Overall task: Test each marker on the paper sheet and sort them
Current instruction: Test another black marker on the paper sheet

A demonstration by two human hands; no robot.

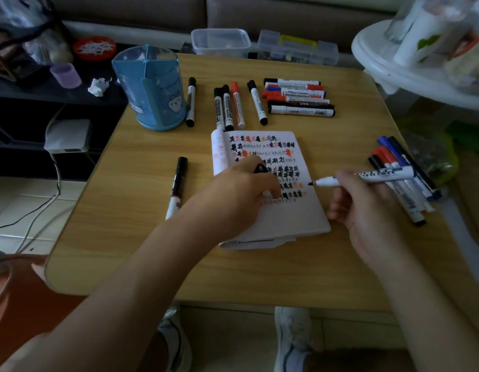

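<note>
Pointing left — marker (386,173) near-horizontal, uncapped

The left hand (241,194) hides most of the cap (260,168) and some paper sheet (294,216).

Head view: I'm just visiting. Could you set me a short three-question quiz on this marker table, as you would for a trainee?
1. True or false: the marker in the right hand has its cap on.
2. What does the left hand, resting on the paper sheet, hold? A) a black cap B) a red marker C) nothing
3. What colour is the pen holder?

Key: 1 false, its tip is bare. 2 A. 3 blue.
</note>
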